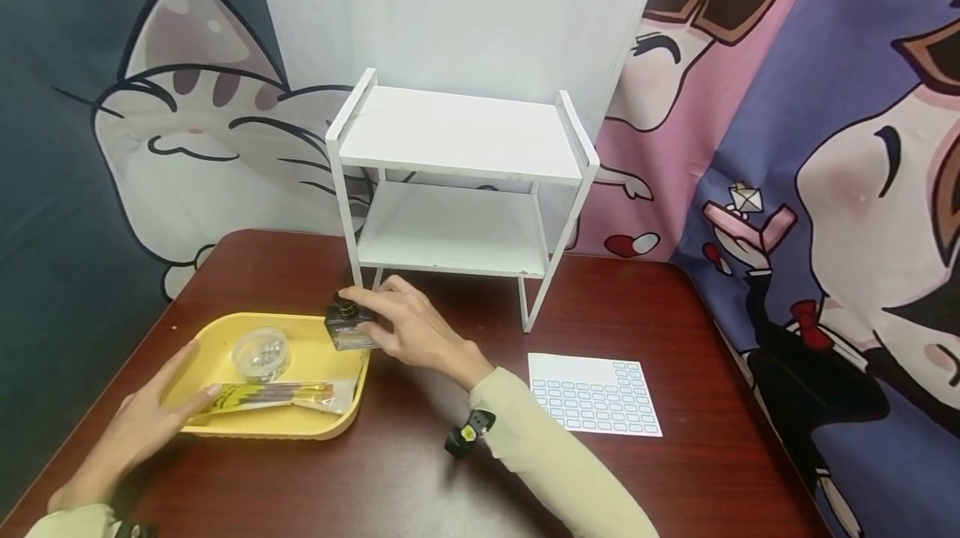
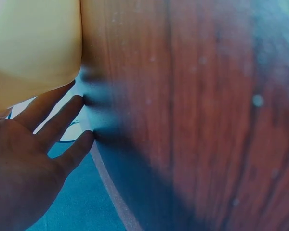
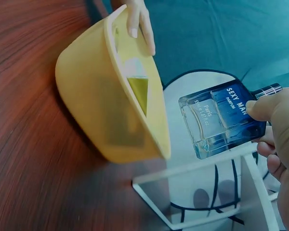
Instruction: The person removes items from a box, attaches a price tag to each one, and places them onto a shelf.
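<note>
The person's right hand (image 1: 416, 326) pinched a dark-shouldered glass perfume bottle (image 3: 216, 120) between thumb and fingers, the thumb pressed on its lettered face, where I could read "SEXY MAN PARFUM". The bottle was held up off the bench (image 1: 645, 313), capped end uppermost, close by the far right corner of a yellow tray (image 1: 322, 432) and in front of the left legs of a white rack (image 1: 457, 130). The left hand (image 1: 142, 413) was at the tray's left side, its fingers mostly straight and spread; some lay along the outside while others reached over the rim, and nothing was gripped in its palm. Inside the tray sat a round clear tub (image 1: 260, 355) of small pieces I couldn't make out, and just nearer the person lay a clear packet (image 1: 277, 395) with slim sticks in it. The two-shelf rack stood at the back of the reddish-brown bench, and a white sheet (image 1: 592, 396) printed with rows of little boxes lay flat to the right, near the pale green sleeve (image 1: 555, 446) of the right arm.
</note>
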Available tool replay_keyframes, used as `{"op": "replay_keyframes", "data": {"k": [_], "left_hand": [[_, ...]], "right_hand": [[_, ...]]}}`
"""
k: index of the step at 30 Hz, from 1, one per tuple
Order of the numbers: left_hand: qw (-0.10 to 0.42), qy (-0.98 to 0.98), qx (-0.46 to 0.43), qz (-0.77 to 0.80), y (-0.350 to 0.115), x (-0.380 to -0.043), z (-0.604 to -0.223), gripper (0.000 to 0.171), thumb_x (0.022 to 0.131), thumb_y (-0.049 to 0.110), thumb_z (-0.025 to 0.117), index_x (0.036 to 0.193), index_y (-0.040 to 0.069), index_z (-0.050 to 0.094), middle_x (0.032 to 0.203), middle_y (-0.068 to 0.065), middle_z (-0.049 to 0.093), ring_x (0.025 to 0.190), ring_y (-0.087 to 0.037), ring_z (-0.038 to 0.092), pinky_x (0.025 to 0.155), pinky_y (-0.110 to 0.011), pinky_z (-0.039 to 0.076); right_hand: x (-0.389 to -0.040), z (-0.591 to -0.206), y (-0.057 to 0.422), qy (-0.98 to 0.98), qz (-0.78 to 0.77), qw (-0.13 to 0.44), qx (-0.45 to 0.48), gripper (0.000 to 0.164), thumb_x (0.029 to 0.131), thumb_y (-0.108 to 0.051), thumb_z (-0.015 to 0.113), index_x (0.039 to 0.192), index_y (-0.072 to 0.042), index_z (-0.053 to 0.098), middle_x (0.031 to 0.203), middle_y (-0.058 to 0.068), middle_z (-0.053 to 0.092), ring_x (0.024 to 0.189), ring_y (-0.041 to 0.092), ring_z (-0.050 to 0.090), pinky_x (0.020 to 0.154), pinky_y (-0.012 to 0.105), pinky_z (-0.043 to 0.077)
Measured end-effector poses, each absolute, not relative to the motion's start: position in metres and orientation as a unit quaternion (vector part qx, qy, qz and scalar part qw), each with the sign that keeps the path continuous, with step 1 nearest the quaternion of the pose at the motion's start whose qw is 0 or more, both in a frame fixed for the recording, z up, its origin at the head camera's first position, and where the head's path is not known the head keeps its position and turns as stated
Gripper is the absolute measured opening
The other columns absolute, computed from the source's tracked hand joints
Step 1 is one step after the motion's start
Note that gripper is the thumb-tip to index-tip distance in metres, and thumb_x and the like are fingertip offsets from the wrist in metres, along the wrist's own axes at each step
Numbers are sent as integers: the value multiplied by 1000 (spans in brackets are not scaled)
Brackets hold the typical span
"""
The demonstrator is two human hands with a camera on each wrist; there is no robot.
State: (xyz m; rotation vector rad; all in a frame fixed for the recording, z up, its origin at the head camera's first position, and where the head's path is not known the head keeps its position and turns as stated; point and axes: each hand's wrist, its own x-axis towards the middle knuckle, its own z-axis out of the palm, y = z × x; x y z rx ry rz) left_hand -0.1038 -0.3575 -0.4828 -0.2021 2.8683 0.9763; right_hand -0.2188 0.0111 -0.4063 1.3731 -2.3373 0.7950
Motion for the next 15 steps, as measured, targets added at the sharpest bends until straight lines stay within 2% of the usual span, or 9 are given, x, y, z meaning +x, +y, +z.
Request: {"op": "replay_keyframes", "data": {"k": [8, 12, 15], "left_hand": [[50, 941, -60, 330, -357, -102, -483, 88, 98, 50, 54, 161, 22, -1, 155, -42, 16, 128, -71, 26, 92, -80, 29], [31, 943, -53, 326, -358, -100, -483, 86, 98, 47, 55, 161, 21, 3, 154, -42, 19, 127, -71, 28, 92, -79, 29], [38, 942, -56, 329, -358, -100, -483, 86, 99, 48, 54, 161, 21, 2, 154, -42, 18, 129, -70, 27, 93, -80, 28]], "right_hand": [[-213, -410, 59, -803, 297, 199, 477, 46, 90, -15, 72, 135, -13, 61, 106, 1, 71, 94, 16, 55, 76, 21, 45], [-214, -420, 79, -809, 304, 205, 460, 47, 88, -12, 74, 133, -11, 62, 107, 2, 71, 92, 16, 55, 73, 24, 46], [-213, -431, 90, -816, 306, 203, 447, 49, 86, -11, 75, 133, -11, 62, 107, 3, 71, 90, 16, 55, 71, 24, 46]]}}
